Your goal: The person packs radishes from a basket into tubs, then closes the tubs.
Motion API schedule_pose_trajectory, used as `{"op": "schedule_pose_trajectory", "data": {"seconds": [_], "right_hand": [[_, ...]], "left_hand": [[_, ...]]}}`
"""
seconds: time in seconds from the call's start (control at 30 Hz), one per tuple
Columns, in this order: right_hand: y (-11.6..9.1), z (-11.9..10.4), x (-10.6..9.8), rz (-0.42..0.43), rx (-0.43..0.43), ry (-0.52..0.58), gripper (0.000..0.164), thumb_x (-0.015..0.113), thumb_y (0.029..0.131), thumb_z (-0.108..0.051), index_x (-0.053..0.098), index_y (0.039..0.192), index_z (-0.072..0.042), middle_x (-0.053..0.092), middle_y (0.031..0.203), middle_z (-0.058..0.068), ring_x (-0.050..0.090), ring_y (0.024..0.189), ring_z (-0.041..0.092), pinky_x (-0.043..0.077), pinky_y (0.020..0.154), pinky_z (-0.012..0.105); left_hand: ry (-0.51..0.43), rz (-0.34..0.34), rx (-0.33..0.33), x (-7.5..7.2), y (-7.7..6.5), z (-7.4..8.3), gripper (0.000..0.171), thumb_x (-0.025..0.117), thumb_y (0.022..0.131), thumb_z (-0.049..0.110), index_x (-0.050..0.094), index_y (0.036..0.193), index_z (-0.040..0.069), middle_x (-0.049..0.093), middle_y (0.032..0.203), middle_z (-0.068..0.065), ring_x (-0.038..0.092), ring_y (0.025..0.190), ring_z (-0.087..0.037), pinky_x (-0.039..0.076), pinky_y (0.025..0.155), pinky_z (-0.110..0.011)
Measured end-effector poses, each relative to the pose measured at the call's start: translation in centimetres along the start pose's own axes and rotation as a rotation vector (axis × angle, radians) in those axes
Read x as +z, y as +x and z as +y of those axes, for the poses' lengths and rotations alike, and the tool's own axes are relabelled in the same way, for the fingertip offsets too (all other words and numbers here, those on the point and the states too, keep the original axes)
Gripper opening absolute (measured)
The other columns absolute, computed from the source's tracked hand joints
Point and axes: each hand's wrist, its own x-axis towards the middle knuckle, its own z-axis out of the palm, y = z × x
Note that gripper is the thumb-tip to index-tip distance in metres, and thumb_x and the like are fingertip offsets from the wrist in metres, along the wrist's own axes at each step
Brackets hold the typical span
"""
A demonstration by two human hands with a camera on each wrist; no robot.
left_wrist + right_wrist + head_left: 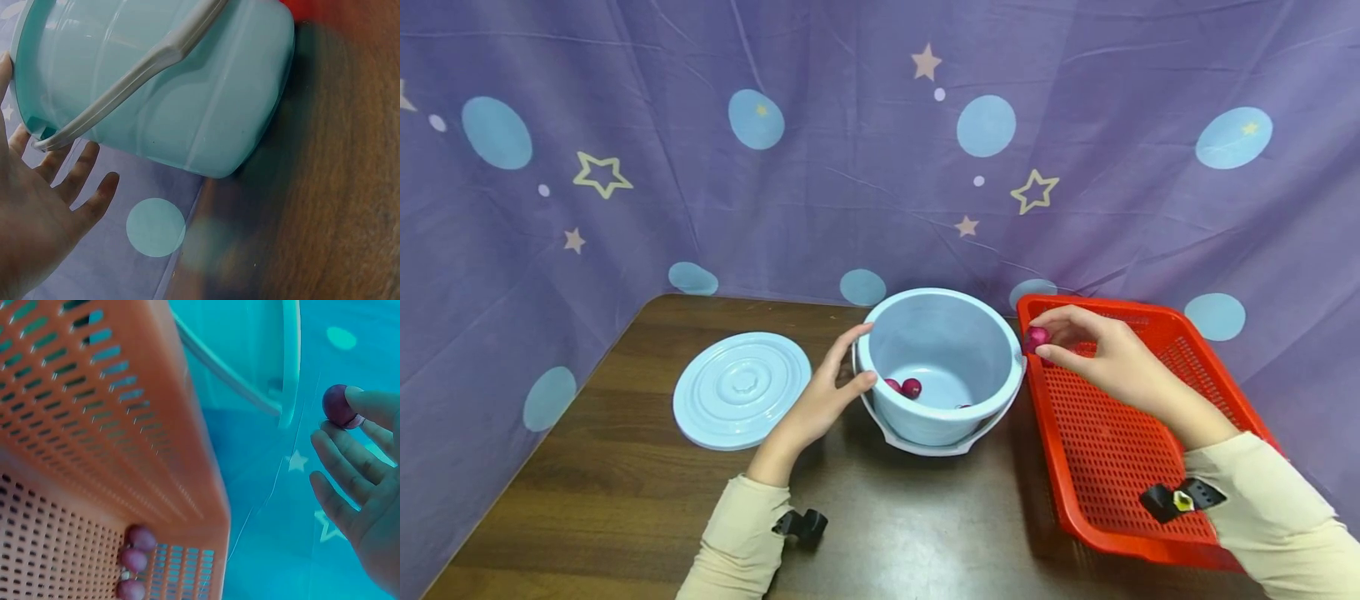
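My right hand (1105, 358) pinches a small round magenta radish (1037, 337) between thumb and fingers, over the left rim of a red plastic basket (1063, 467). The right wrist view shows the held radish (339, 405) at the fingertips. To the left stands a pale blue bucket (943, 429), its handle (925, 450) hanging down in front. A few radishes (912, 388) lie on its bottom, partly hidden by the near wall. My left hand (823, 400) touches the bucket's left rim with fingers spread; in the left wrist view, fingers (84, 162) lie loosely beside the handle's end.
A round pale blue lid (742, 390) lies flat on the brown wooden table (587, 483) left of the bucket. In the basket's corner, 3 more radishes (133, 559) show in the right wrist view. Behind the table hangs a purple curtain (850, 208) with stars and dots.
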Motion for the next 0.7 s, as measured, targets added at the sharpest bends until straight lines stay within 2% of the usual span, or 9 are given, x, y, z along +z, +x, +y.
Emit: {"op": "schedule_pose_trajectory", "data": {"seconds": [0.17,0.5,0.7], "right_hand": [[0.4,-1.1,0.7,-0.012,-0.077,0.025,0.033,0.077,0.087,-0.008,0.068,0.119,-0.012,0.070,0.099,-0.004,0.064,0.088,0.008,0.049,0.076,0.015],[1.1,-2.6,1.9,-0.083,-0.107,0.015,0.028,0.076,0.089,-0.015,0.068,0.116,-0.018,0.069,0.096,-0.010,0.063,0.089,0.008,0.050,0.072,0.024],[1.5,-3.0,2.9,-0.147,-0.143,0.003,0.027,0.077,0.088,-0.014,0.069,0.113,-0.018,0.068,0.096,-0.014,0.062,0.092,0.006,0.051,0.079,0.032]], "left_hand": [[-0.003,-0.002,-0.005,0.0,0.0,0.0,0.071,0.063,0.095,0.048,0.032,0.154,0.025,0.031,0.153,-0.011,0.050,0.115,-0.031,0.043,0.096,-0.051],[0.004,-0.002,-0.008,0.0,0.1,-0.1,0.069,0.063,0.096,0.047,0.031,0.154,0.026,0.031,0.154,-0.009,0.050,0.117,-0.032,0.043,0.096,-0.050],[0.000,-0.004,-0.010,-0.1,0.1,0.0,0.068,0.063,0.097,0.044,0.031,0.154,0.027,0.030,0.154,-0.008,0.050,0.117,-0.032,0.043,0.096,-0.050]]}}
